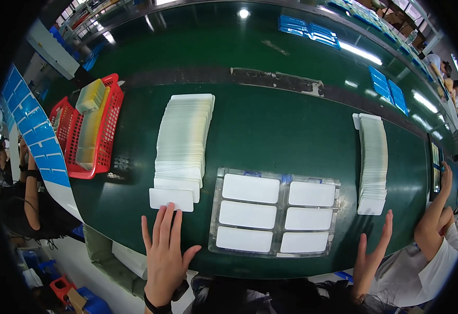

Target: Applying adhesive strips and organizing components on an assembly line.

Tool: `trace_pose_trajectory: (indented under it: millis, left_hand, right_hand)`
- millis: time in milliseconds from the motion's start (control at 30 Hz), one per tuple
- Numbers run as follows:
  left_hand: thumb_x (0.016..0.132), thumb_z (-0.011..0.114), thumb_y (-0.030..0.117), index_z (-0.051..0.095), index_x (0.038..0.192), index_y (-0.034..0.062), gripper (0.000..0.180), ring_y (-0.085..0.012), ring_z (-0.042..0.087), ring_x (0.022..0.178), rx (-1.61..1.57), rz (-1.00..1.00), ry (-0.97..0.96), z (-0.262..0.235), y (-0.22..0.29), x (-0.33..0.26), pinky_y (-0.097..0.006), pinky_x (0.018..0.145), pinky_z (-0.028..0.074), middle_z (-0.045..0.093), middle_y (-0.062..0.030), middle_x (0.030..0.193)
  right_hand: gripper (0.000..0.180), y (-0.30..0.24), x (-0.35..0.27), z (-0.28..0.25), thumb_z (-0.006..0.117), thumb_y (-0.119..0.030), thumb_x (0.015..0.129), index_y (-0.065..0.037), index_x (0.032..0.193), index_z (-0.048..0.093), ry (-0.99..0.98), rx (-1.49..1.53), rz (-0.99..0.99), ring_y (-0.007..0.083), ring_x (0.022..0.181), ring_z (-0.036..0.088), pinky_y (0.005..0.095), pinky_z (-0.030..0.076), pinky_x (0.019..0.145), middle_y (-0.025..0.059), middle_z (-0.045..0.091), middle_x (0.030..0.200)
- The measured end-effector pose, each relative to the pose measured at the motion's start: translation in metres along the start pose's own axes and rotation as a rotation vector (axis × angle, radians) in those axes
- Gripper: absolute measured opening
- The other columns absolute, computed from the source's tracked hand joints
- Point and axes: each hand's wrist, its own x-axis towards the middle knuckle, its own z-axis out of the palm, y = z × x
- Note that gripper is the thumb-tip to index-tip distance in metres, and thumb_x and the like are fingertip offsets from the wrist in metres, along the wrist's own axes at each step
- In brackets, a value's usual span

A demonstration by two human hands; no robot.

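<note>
My left hand (165, 251) lies palm down with its fingers spread. Its middle fingertips rest on the lower edge of the nearest white card (161, 198) of a long, fanned-out row of cards (184, 133). Between my hands is a clear tray (281, 209) holding several white cards (247, 215) in two columns. My right hand (373, 256) is raised near the table edge, thumb and fingers apart, holding nothing. Just beyond it lies a second, narrower fanned row of cards (374, 162), not touched by the hand.
Red plastic baskets (111, 128) with stacks of cards stand at the left on the green table (286, 136). Blue sheets (35, 128) hang over the left edge; more blue pieces (308, 31) lie on the far belt. Other people sit at both sides, one with an arm (436, 209) at the right.
</note>
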Motion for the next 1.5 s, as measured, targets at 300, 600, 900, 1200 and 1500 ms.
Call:
trace_pose_trajectory:
  millis: [300,600,900,1200,1500]
  left_hand:
    - [0.081,0.053,0.038,0.038,0.126,-0.0065,0.065,-0.0347,0.029,0.129,-0.117,0.055,0.079,0.018,0.005,0.015,-0.054,0.107,0.012,0.035,-0.0183,0.137]
    - [0.089,0.038,0.024,0.041,0.126,-0.0026,0.045,-0.0331,0.031,0.129,-0.132,0.112,0.163,0.017,0.009,0.018,-0.05,0.108,0.014,0.037,-0.0173,0.136]
    - [0.085,0.039,0.016,0.043,0.123,-0.0034,0.043,-0.0336,0.032,0.128,-0.136,0.092,0.166,0.022,0.0,0.015,-0.05,0.109,0.014,0.039,-0.0176,0.135]
    - [0.081,0.043,0.011,0.045,0.122,-0.0033,0.043,-0.0341,0.033,0.128,-0.182,0.085,0.178,0.017,0.004,0.014,-0.051,0.108,0.014,0.04,-0.0181,0.134]
    - [0.078,0.046,0.006,0.045,0.12,-0.0037,0.043,-0.0339,0.032,0.129,-0.194,0.077,0.168,0.018,0.002,0.015,-0.052,0.109,0.013,0.039,-0.0179,0.135]
  right_hand:
    - [0.087,0.032,0.052,-0.03,0.071,-0.005,0.069,-0.001,0.139,0.019,-0.212,-0.083,0.001,0.0323,0.136,0.015,0.0375,0.018,0.109,0.0191,0.019,0.145]
    - [0.081,0.07,0.124,-0.028,0.056,-0.018,0.083,-0.002,0.142,0.002,-0.403,0.244,-0.134,0.0278,0.138,0.001,0.0369,0.005,0.111,0.0165,0.005,0.149]
    - [0.062,0.052,0.127,0.015,0.04,-0.03,0.094,0.003,0.14,0.014,-0.227,0.363,0.001,0.029,0.136,0.015,0.0339,0.013,0.109,0.0189,0.018,0.146]
    - [0.059,0.044,0.124,0.027,0.04,-0.031,0.094,0.002,0.139,0.02,-0.183,0.374,0.051,0.0268,0.134,0.02,0.033,0.015,0.109,0.0182,0.023,0.144]
    - [0.059,0.032,0.119,0.028,0.041,-0.031,0.094,0.003,0.138,0.021,-0.189,0.4,0.108,0.0258,0.134,0.021,0.0324,0.015,0.108,0.0175,0.024,0.143]
